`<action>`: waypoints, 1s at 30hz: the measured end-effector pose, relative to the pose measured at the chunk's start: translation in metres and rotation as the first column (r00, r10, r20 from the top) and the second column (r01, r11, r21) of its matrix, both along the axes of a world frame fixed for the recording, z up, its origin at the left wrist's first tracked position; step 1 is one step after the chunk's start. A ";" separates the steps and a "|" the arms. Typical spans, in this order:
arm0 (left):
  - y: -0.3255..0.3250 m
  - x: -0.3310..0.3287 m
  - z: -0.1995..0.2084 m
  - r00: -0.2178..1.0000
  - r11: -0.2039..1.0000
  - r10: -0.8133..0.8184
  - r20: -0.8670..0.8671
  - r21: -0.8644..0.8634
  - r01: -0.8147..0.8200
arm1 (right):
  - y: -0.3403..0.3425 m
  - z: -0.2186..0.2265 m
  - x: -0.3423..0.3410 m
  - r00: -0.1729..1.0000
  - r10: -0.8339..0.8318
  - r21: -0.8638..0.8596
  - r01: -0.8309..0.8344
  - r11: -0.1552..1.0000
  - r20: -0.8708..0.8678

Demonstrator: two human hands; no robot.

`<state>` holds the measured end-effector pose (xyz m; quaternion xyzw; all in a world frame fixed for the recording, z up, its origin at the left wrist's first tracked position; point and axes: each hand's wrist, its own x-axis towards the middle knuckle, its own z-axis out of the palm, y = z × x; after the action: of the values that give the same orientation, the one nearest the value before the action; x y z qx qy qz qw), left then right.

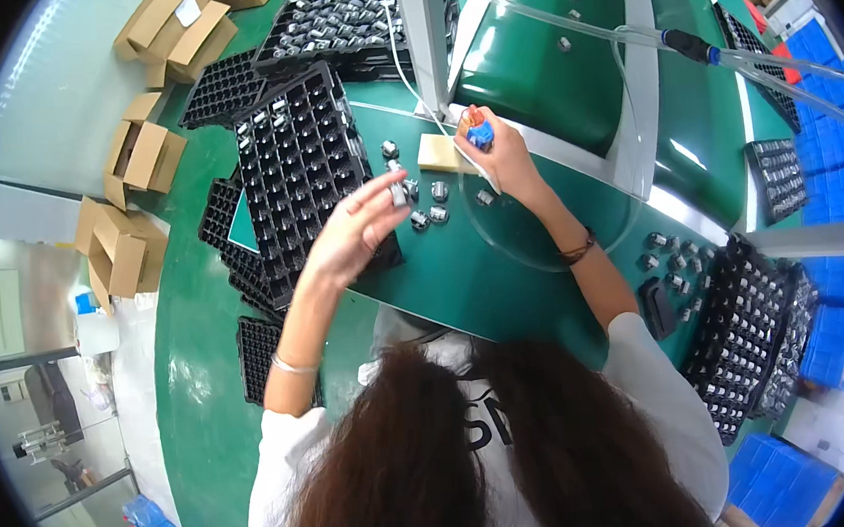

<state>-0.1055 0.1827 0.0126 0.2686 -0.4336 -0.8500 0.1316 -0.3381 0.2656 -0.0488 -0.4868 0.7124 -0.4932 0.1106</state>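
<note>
My left hand [349, 232] is over the table beside a black compartment tray [298, 164], its fingertips closed on a small silver cylindrical part [398, 194] that looks like a little motor. Closed around a blue and orange hand tool [479, 135] is my right hand [507, 159]; the tool's exact kind is hidden by the fingers. A pale yellow block [439, 153] lies just left of that hand. Several similar silver parts [439, 192] are scattered on the green table [433, 273] between my hands.
Full part trays [331, 30] are stacked at the back left. A conveyor with a green belt [545, 62] runs beyond a white post [419, 33]. Clear tubing [562, 22] hangs across it. More loose parts and trays [745, 336] sit at right; cardboard boxes [120, 252] stand at left.
</note>
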 end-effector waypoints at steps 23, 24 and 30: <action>0.058 -0.061 -0.041 0.957 0.947 0.276 -0.087 0.196 -0.255 | 0.012 -0.006 -0.083 0.863 -0.039 -0.275 0.203 0.940 0.503; 0.057 -0.063 -0.044 0.955 0.945 0.284 -0.082 0.191 -0.265 | 0.016 -0.007 -0.060 0.781 0.044 -0.272 0.164 0.948 0.623; 0.061 -0.063 -0.043 0.939 0.944 0.312 -0.141 0.159 -0.290 | 0.041 0.023 0.019 0.740 0.280 -0.227 -0.175 0.958 0.612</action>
<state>-0.1686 0.2438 -0.0308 0.2692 -0.3161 -0.8665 0.2770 -0.3195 0.3064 -0.0261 -0.3808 0.5268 -0.6654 0.3670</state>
